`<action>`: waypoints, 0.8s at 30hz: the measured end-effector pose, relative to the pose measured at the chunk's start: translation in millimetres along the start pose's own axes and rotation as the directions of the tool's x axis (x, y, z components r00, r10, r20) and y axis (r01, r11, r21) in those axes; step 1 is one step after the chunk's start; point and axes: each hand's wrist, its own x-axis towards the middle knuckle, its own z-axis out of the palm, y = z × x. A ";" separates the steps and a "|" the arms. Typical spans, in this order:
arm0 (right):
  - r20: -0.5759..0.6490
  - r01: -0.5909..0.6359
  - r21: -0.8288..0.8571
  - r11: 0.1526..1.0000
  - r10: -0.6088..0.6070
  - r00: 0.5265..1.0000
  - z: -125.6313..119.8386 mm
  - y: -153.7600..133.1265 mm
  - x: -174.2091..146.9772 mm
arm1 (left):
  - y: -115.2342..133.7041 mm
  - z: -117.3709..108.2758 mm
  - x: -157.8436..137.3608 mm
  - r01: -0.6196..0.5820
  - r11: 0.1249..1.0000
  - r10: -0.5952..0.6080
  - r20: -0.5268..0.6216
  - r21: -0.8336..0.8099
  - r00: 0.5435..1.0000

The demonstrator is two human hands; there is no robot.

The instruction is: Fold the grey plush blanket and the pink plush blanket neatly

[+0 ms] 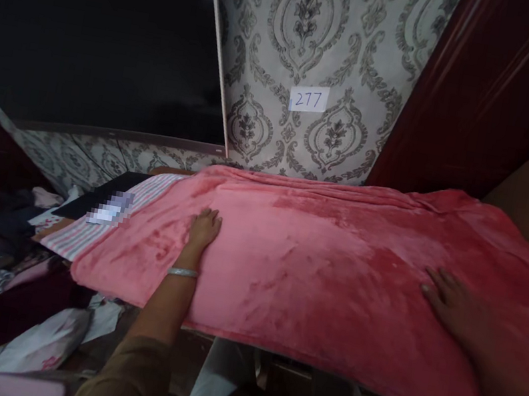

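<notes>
A pink-red plush blanket point(294, 264) lies spread over a long table or cabinet top, its pile showing lighter and darker patches. On its left part rests my left hand point(206, 225), palm down with the fingers stretched out and a bracelet on the wrist. Farther right, my right hand point(453, 300) lies on the blanket too, fingers extended and slightly spread. Neither hand grips anything. Beyond the blanket's left end a striped cloth point(72, 237) shows from under it.
A large dark television screen point(100, 28) stands behind at the left. A paper label point(309, 99) reading 277 is on the patterned wall. A dark red panel point(470, 90) rises at the right. Clothes and bags point(41, 336) are heaped at the lower left.
</notes>
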 end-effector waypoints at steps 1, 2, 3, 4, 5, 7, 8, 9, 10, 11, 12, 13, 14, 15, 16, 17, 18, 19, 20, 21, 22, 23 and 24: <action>0.053 -0.030 0.034 0.999 0.028 0.998 -5.8 -3.4 3.1 | -2.5 1.3 0.5 0.011 1.000 -0.011 -0.004 -0.009 1.000; 0.092 -0.066 0.071 0.995 0.060 0.994 -12.3 -10.8 6.0 | -4.2 2.7 0.9 0.018 1.000 -0.018 -0.007 -0.018 1.000; 0.105 -0.094 0.110 0.989 0.082 0.991 -19.1 -23.3 8.6 | -5.1 4.0 1.2 0.021 0.999 -0.021 -0.009 -0.026 1.000; 0.087 -0.100 0.150 0.984 0.088 0.992 -25.5 -41.5 10.4 | -5.7 5.1 1.4 0.022 0.999 -0.022 -0.011 -0.033 1.000; 0.043 -0.061 0.198 0.978 0.053 0.998 -31.0 -65.6 11.1 | -6.0 6.1 1.5 0.021 0.999 -0.022 -0.013 -0.039 1.000; -0.029 0.155 0.320 0.934 -0.154 0.988 -38.5 -129.4 8.5 | -6.5 7.2 1.4 0.022 0.999 -0.022 -0.017 -0.047 1.000; -0.045 0.265 0.379 0.887 -0.269 0.962 -40.4 -166.9 4.9 | -6.7 7.4 1.2 0.022 0.999 -0.022 -0.017 -0.049 1.000; -0.055 0.364 0.419 0.832 -0.377 0.924 -41.6 -206.0 -0.1 | -6.9 7.4 0.9 0.021 0.999 -0.022 -0.018 -0.050 1.000; -0.036 0.457 0.446 0.769 -0.495 0.868 -42.4 -245.2 -6.2 | -7.1 7.2 0.5 0.019 0.999 -0.020 -0.019 -0.051 1.000; -0.020 0.528 0.469 0.707 -0.590 0.807 -43.0 -282.6 -13.3 | -7.2 6.8 0.1 0.017 0.999 -0.018 -0.020 -0.052 1.000; 0.003 0.585 0.487 0.648 -0.671 0.742 -43.5 -317.0 -21.0 | -7.3 6.4 -0.4 0.016 0.998 -0.017 -0.022 -0.053 1.000; 0.025 0.614 0.500 0.611 -0.719 0.695 -44.0 -347.2 -28.7 | -7.3 6.0 -0.7 0.015 0.998 -0.017 -0.024 -0.053 1.000; 0.047 0.629 0.508 0.588 -0.748 0.662 -44.1 -372.4 -36.1 | -7.3 5.7 -1.0 0.016 0.998 -0.017 -0.028 -0.053 0.999; 0.071 0.649 0.511 0.564 -0.780 0.622 -43.8 -392.4 -42.9 | -7.3 5.6 -1.2 0.017 0.998 -0.019 -0.031 -0.053 0.999; 0.098 0.665 0.509 0.547 -0.804 0.587 -42.7 -407.1 -48.7 | -7.3 5.6 -1.2 0.017 0.998 -0.019 -0.035 -0.052 0.999; 0.119 0.679 0.507 0.532 -0.823 0.556 -40.9 -416.9 -53.5 | -7.4 5.8 -1.1 0.016 0.998 -0.019 -0.039 -0.052 0.999; 0.135 0.689 0.502 0.523 -0.834 0.535 -38.4 -422.6 -57.3 | -7.6 6.2 -0.9 0.015 0.999 -0.017 -0.043 -0.053 0.999; 0.144 0.693 0.496 0.522 -0.837 0.528 -35.4 -424.8 -60.2 | -7.8 6.7 -0.6 0.013 0.999 -0.015 -0.048 -0.053 0.999; 0.147 0.693 0.487 0.531 -0.833 0.534 -32.4 -424.6 -62.1 | -8.2 7.3 -0.3 0.012 0.998 -0.015 -0.052 -0.054 0.999; 0.147 0.688 0.475 0.549 -0.820 0.553 -29.7 -422.7 -63.4 | -8.5 8.0 0.1 0.011 0.998 -0.014 -0.056 -0.054 0.998; 0.145 0.679 0.458 0.574 -0.802 0.579 -27.6 -419.7 -64.0 | -8.9 8.7 0.5 0.010 0.998 -0.014 -0.058 -0.054 0.998; 0.145 0.667 0.438 0.602 -0.780 0.608 -26.2 -416.1 -63.9 | -9.2 9.3 0.9 0.009 0.998 -0.012 -0.059 -0.055 0.998; 0.146 0.655 0.418 0.630 -0.758 0.636 -25.5 -412.1 -63.4 | -9.4 9.8 1.2 0.007 0.998 -0.011 -0.058 -0.056 0.998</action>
